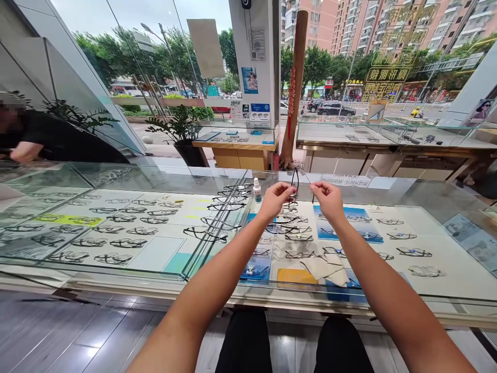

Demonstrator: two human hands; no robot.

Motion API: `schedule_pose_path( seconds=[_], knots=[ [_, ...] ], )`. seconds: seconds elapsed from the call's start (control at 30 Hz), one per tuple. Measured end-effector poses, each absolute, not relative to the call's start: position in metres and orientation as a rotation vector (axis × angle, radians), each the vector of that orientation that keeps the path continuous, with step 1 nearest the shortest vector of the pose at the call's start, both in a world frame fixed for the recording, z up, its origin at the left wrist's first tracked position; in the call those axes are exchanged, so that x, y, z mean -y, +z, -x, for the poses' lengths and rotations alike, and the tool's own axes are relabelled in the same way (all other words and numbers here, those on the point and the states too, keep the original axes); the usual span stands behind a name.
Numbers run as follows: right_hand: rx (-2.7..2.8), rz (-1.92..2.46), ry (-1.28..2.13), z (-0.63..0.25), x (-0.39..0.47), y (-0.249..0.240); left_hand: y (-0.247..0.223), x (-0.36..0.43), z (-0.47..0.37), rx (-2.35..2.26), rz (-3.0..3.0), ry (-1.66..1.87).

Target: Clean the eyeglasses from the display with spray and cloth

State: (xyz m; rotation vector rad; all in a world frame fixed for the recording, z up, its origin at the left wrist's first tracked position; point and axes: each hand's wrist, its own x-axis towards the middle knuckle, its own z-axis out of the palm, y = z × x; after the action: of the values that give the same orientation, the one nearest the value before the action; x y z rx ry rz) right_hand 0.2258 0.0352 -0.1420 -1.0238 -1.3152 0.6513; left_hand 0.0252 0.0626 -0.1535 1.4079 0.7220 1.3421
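Above the glass counter (388, 290), my two hands hold up one pair of eyeglasses (296, 178) by its temples. My left hand (277, 199) pinches the dark temple, and my right hand (327, 199) pinches the other one. The lenses point away from me and are hard to make out. Left of my left hand stands a small white bottle (257, 190) on the glass. Several pairs of eyeglasses (217, 234) lie on the counter beside my left forearm. A beige cloth (328, 267) rests on the glass between my forearms.
More frames (128, 242) fill the showcase on the left. A blue display card (326, 228) with eyeglasses is under the glass on the right. Another person (58, 134) leans over the counter at far left. Behind the counter are a potted plant (186, 134) and a wooden post (295, 77).
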Motion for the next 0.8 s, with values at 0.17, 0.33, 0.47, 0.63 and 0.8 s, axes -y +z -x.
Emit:
schedule_pose_path(
  seconds=[0.17, 0.33, 0.47, 0.63, 0.8],
  knots=[
    [1.223, 1.157, 0.321, -0.232, -0.032, -0.141, -0.155, -0.064, -0.024, -0.788, -1.528, 1.317],
    [1.325, 1.112, 0.141, -0.227, -0.032, -0.145, -0.153, -0.059, -0.026, -0.788, -1.607, 1.324],
    [1.452, 1.142, 0.050, -0.221, -0.035, -0.154, -0.150, -0.053, -0.030, -0.772, -1.635, 1.340],
    [1.524, 1.149, 0.008, -0.222, -0.036, -0.157, -0.149, -0.049, -0.031, -0.798, -1.672, 1.333],
    [1.573, 1.143, -0.035, -0.222, -0.037, -0.156, -0.148, -0.048, -0.030, -0.799, -1.697, 1.326]
  ],
)
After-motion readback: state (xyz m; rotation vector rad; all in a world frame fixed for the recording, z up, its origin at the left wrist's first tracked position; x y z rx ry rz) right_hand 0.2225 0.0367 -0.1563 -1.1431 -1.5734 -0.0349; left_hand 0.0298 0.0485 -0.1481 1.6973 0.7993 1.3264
